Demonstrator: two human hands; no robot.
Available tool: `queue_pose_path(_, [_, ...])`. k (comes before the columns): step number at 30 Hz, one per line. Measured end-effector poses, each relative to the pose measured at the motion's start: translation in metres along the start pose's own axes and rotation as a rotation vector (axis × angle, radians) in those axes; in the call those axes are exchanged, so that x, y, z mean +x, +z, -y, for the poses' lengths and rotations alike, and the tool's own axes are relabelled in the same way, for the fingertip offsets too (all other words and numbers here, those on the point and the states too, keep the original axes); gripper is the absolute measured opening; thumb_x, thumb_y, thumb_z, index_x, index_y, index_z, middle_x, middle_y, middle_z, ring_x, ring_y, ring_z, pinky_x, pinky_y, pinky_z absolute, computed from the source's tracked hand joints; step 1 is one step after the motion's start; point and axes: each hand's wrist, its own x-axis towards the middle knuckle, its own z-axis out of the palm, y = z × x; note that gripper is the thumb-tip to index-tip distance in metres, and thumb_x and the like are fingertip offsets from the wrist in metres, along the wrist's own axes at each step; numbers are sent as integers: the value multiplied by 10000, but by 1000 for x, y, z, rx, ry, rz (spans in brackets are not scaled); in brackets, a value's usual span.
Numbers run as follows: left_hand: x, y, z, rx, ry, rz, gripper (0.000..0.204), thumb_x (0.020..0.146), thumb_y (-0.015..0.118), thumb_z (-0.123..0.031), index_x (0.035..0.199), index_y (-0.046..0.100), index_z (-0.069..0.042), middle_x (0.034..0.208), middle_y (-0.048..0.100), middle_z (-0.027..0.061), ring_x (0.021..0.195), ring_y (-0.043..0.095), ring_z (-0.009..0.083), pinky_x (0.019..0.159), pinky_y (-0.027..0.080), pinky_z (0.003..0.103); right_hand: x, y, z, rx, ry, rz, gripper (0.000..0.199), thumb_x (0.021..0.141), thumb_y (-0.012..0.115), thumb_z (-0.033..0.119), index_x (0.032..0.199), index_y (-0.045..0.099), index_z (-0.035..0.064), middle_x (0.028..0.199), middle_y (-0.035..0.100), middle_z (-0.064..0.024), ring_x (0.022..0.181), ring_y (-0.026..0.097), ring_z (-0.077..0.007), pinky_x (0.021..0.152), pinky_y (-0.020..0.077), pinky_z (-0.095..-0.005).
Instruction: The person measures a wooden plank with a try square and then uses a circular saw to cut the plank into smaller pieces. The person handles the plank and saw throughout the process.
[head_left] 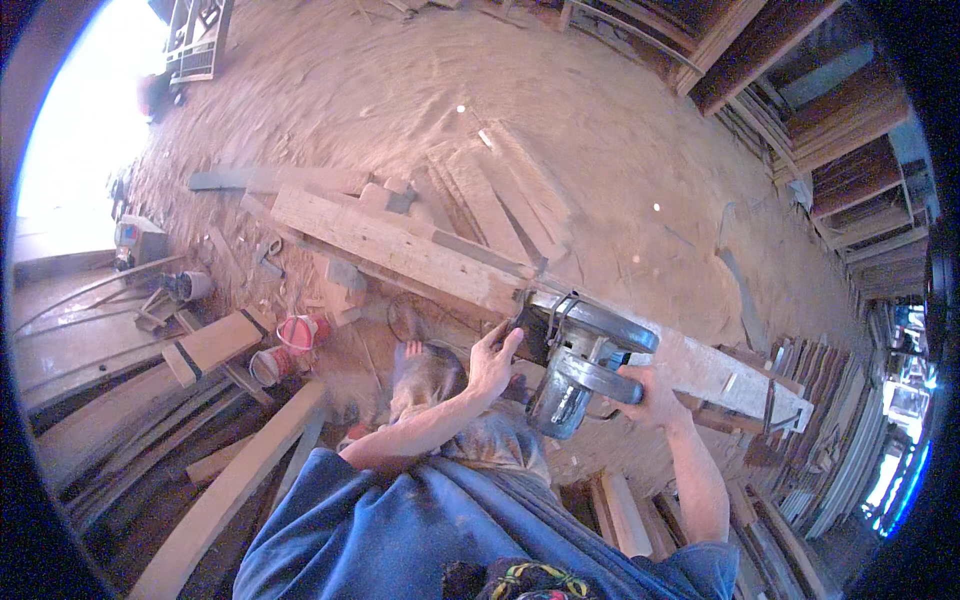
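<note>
Rough pale timber beam (400, 248) carries a grey metal circular saw (575, 365). Right hand (650, 397) grips its handle closed; left hand (492, 362), fingers spread, touches the saw's front.

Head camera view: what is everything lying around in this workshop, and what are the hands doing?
Long plank: one, pale wood, lying diagonally across the middle.
Circular saw: one, grey metal, on the plank's near end.
Loose boards: several, brown, on the sawdust floor behind the plank.
Buckets: two, red and white, on the floor at left.
Stacked timber: many pieces, brown, along the right wall.
Left hand: on the saw's front edge.
Right hand: gripping the saw's handle.
</note>
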Motion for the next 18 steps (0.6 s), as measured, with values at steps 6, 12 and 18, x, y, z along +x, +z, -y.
queue_pose_path(6, [0,1,-2,-5,18,-3,487,995,633,-346,1333,601,3,1078,680,50,914,579,111,793,466,268,0,-1,-5,-10,13,21,258,725,756,122,941,651,25,780,653,-127,729,642,-240,671,486,-387])
queue_pose_path(12, [6,2,14,-105,39,-42,540,976,661,-365,1383,579,-21,985,678,25,729,535,63,601,443,231,3,1,1,-17,-51,-25,273,724,790,161,936,672,36,767,668,-143,721,667,-297,652,497,-395])
queue_pose_path(18, [7,-1,15,-48,58,-45,559,978,662,-350,1370,562,35,1153,686,82,1000,607,135,863,492,272,5,-2,12,5,-59,-20,284,719,802,158,950,682,44,811,700,-140,762,699,-309,672,515,-388])
